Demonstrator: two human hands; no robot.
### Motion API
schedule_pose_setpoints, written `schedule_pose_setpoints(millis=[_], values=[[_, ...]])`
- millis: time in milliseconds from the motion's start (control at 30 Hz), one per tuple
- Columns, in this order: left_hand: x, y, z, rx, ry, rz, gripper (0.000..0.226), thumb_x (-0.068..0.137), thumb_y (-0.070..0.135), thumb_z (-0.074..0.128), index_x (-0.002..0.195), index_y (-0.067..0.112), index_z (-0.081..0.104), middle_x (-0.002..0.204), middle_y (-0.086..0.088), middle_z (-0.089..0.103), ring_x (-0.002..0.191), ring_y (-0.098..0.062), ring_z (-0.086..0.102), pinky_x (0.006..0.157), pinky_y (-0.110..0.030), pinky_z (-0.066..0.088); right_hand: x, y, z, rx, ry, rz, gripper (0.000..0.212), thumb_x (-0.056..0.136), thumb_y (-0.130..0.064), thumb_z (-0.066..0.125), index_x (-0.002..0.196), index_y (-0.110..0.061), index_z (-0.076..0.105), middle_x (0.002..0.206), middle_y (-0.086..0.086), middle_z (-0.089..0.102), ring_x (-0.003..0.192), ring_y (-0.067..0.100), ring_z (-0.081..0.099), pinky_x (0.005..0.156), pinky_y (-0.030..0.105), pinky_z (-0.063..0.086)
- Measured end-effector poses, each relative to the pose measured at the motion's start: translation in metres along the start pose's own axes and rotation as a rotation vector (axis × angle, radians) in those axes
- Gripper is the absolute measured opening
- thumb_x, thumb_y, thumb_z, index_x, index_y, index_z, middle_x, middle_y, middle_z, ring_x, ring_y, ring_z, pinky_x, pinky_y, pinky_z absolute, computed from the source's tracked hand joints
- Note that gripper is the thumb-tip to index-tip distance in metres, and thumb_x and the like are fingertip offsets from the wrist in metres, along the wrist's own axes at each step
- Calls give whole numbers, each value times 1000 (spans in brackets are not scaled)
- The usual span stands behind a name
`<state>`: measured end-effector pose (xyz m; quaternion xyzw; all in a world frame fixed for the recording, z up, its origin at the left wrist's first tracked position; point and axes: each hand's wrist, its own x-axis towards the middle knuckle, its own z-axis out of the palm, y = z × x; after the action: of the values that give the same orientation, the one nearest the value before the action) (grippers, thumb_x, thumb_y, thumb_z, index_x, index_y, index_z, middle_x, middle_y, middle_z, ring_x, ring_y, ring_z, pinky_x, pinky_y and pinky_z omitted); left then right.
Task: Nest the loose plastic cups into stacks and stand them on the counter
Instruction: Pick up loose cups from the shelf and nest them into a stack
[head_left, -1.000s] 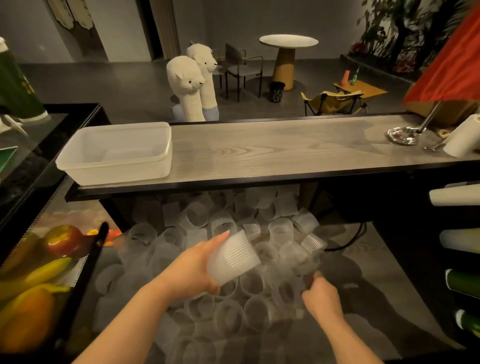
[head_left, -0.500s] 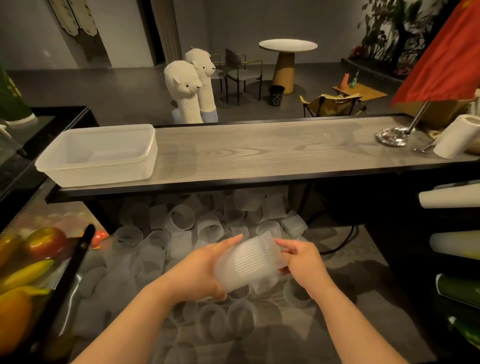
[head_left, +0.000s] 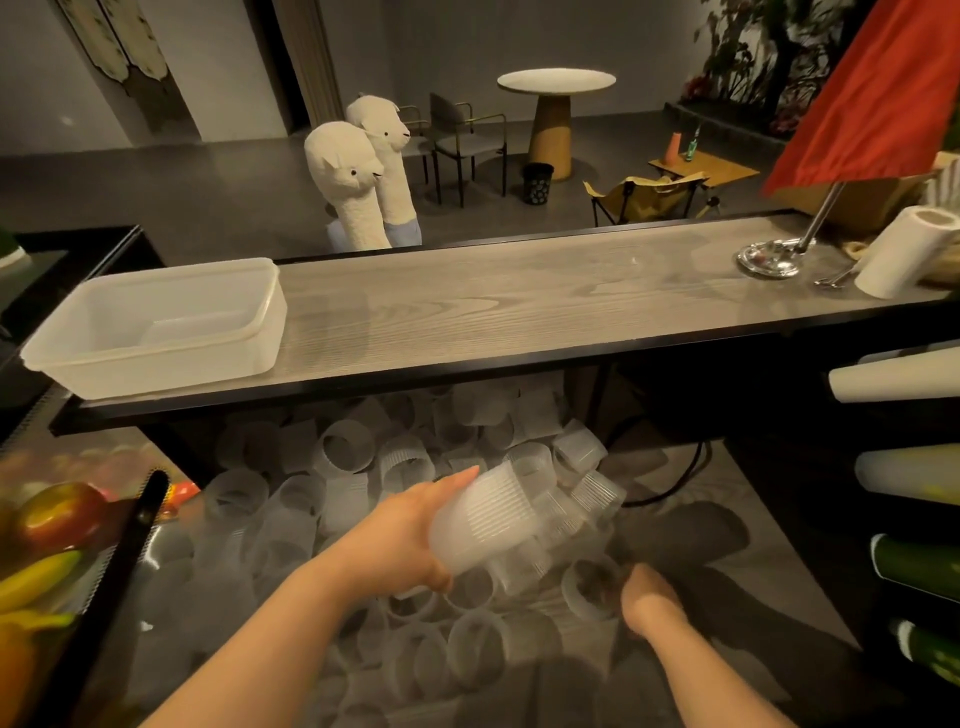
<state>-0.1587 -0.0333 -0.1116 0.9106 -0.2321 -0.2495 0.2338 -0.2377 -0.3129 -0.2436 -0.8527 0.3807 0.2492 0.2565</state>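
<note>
I see the left hand (head_left: 400, 540) gripping a tilted nested cup stack (head_left: 488, 525) above the loose cups (head_left: 363, 499) under the counter (head_left: 519, 301); the right hand (head_left: 647, 597) seems to pinch one cup (head_left: 587, 587), near right.

This looks like a café or bar, seen from behind the service side. A long wood-grain tabletop (head_left: 519, 296) with a dark edge divides the staff area from a seating room, where a round pedestal table (head_left: 556, 83) stands with metal-framed chairs (head_left: 467, 140). Two plush alpaca figures (head_left: 358, 176) stand beyond it. Loose disposable plastic cups (head_left: 353, 452) lie heaped below, stacked paper cup sleeves (head_left: 893, 379) sit at the right, and displayed fruit (head_left: 57, 514) lies at the left.
</note>
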Motion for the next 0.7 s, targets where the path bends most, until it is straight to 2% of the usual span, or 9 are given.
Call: schedule_pose_setpoints(millis=[100,167,200,267,367,433,467,567,700], values=[[-1,0,-1,25,-20,2,115,66,23,81,148,57,7,140,15,38,118,-11,40,101,-34,42,-1,3,1,150,96,-7,31,100,-16,44,120,-2,63,126,17,63,120,33,58,94,33,45],[-1,0,-1,40,-30,8,115,67,23,81,149,56,7,141,15,37,118,-9,37,102,-33,41,-4,2,-5,414,128,-58,24,96,-7,49,114,-1,63,105,23,68,95,35,66,73,32,49],[-2,0,0,46,-37,10,115,67,24,81,149,56,6,141,15,37,117,-8,37,102,-31,40,-9,-2,-10,571,110,-77,31,96,-4,48,125,-3,59,97,22,68,79,32,67,63,31,50],[-2,0,2,53,-49,18,115,67,24,81,149,56,6,142,15,36,117,-7,37,99,-27,41,-21,-10,-23,821,31,-169,48,98,-2,43,142,-21,48,103,13,68,62,22,63,52,31,51],[-2,3,5,43,-43,28,116,66,25,80,146,60,4,144,16,36,119,-7,39,96,-26,45,-47,-32,-40,834,44,-451,38,102,-23,47,134,-42,52,114,-7,63,57,17,65,55,27,55],[-2,4,7,45,-32,22,117,65,25,81,145,62,3,144,16,36,119,-8,40,97,-29,46,-66,-44,-47,770,54,-616,36,96,-47,47,131,-45,53,108,-16,61,60,11,62,58,21,54],[-2,3,6,52,-26,20,118,66,25,81,145,62,2,144,16,37,119,-8,40,96,-28,46,-70,-48,-47,766,48,-668,39,93,-54,44,130,-46,53,100,-13,62,61,9,60,60,20,52],[-1,1,6,64,-7,22,119,66,25,81,146,60,1,142,15,38,117,-8,40,94,-25,44,-78,-56,-49,768,91,-756,35,97,-45,41,131,-44,50,81,2,57,64,5,54,66,22,50],[7,3,7,27,33,21,118,66,25,81,146,60,2,139,14,40,114,-9,42,87,-22,43,-74,-59,-38,704,22,-773,37,101,-24,47,136,-35,50,77,5,60,66,5,57,67,21,52]])
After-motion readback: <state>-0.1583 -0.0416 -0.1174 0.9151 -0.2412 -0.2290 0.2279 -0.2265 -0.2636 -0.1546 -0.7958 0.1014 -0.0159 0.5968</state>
